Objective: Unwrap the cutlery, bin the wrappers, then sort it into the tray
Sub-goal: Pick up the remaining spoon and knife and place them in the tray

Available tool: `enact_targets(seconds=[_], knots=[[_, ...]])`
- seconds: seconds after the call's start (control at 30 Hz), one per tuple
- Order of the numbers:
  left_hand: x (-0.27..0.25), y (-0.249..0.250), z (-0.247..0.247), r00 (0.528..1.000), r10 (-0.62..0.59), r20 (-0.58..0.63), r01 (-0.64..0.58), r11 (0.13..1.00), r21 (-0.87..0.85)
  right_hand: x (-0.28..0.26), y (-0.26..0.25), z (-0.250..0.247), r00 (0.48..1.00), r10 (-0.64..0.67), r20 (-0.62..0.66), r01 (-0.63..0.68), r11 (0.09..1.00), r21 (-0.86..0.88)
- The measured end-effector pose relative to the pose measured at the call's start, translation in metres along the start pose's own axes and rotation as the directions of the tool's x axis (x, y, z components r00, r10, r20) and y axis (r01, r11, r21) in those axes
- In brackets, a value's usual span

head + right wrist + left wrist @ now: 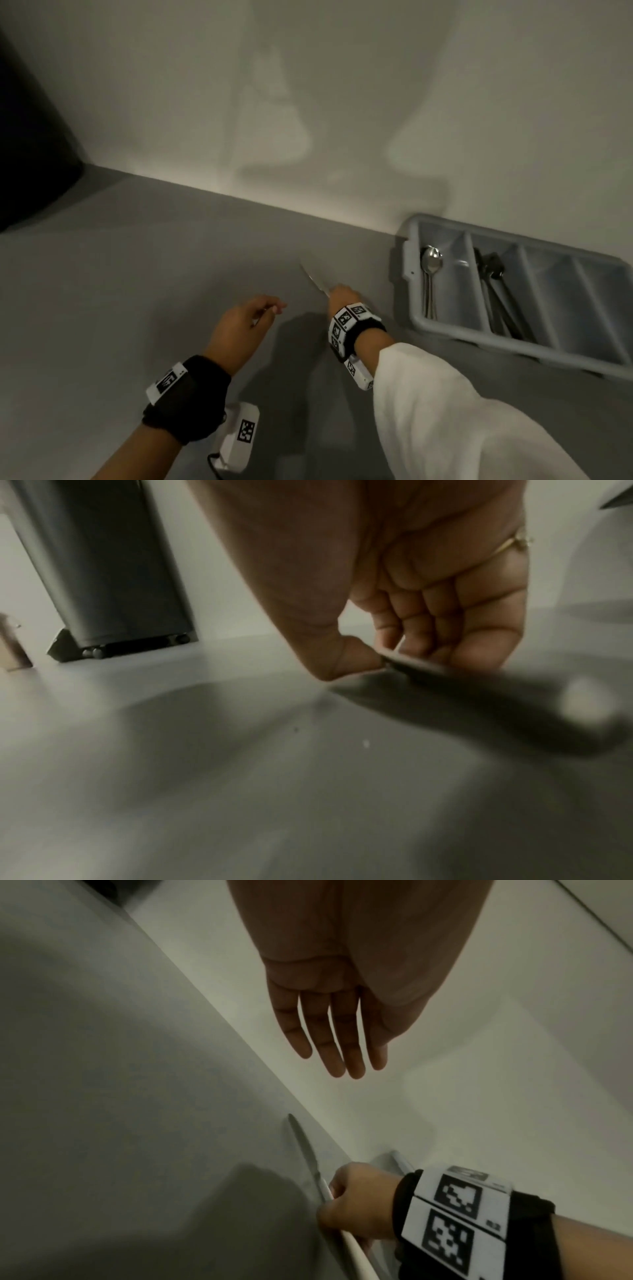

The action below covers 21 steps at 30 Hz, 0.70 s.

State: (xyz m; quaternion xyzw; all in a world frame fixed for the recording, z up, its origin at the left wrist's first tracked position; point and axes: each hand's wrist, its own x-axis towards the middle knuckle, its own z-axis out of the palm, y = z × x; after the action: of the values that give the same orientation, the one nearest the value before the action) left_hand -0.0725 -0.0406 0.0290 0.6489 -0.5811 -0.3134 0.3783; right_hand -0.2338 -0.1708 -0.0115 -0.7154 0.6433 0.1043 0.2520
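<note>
My right hand [343, 297], frame centre, fingers pinched on knife [314, 280] handle for transfer to tray [416, 320] at right; left hand [247, 317] fingers relaxed, holding nothing.

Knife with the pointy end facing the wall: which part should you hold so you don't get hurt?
Hold the handle, coming from the near side. The knife has its blade pointing away toward the wall, so the plain handle end faces the person. The right hand pinches that end between thumb and fingers, well clear of the blade.
</note>
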Motion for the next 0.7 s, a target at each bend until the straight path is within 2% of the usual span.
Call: enact_targets(seconds=[0.1, 0.2, 0.27, 0.33, 0.4, 0.5, 0.53, 0.63, 0.7], knots=[[0.014, 0.015, 0.021, 0.997, 0.045, 0.054, -0.044, 0.999, -0.015, -0.027, 0.024, 0.004, 0.999, 0.011, -0.050, -0.006, 0.996, 0.093], [0.024, 0.033, 0.046, 0.990, 0.085, 0.109, -0.078, 0.995, -0.067, -0.059, 0.055, 0.000, 1.000, 0.030, 0.008, -0.031, 0.984, 0.178], [0.028, 0.046, 0.065, 0.984, 0.112, 0.137, -0.097, 0.989, -0.114, -0.079, 0.081, -0.004, 1.000, -0.023, 0.008, 0.021, 0.976, 0.215], [0.030, 0.056, 0.085, 0.976, 0.134, 0.174, -0.111, 0.985, -0.135, -0.101, 0.110, -0.014, 0.998, -0.062, -0.022, 0.066, 0.961, 0.269], [0.032, 0.063, 0.104, 0.970, 0.150, 0.193, -0.124, 0.983, -0.138, -0.124, 0.142, -0.033, 0.991, -0.050, -0.122, 0.089, 0.938, 0.335], [0.035, 0.070, 0.131, 0.961, 0.150, 0.233, -0.124, 0.985, -0.124, -0.148, 0.198, -0.066, 0.947, 0.017, -0.320, 0.143, 0.870, 0.471], [0.034, 0.074, 0.139, 0.959, 0.156, 0.237, -0.134, 0.985, -0.108, -0.154, 0.216, -0.079, 0.927, 0.079, -0.367, 0.135, 0.841, 0.523], [0.031, 0.088, 0.159, 0.959, 0.171, 0.226, -0.158, 0.985, -0.073, -0.153, 0.274, -0.110, 0.820, 0.276, -0.501, 0.127, 0.766, 0.630], [0.028, 0.094, 0.169, 0.963, 0.155, 0.221, -0.144, 0.987, -0.064, -0.146, 0.302, -0.127, 0.766, 0.371, -0.525, 0.072, 0.762, 0.643]])
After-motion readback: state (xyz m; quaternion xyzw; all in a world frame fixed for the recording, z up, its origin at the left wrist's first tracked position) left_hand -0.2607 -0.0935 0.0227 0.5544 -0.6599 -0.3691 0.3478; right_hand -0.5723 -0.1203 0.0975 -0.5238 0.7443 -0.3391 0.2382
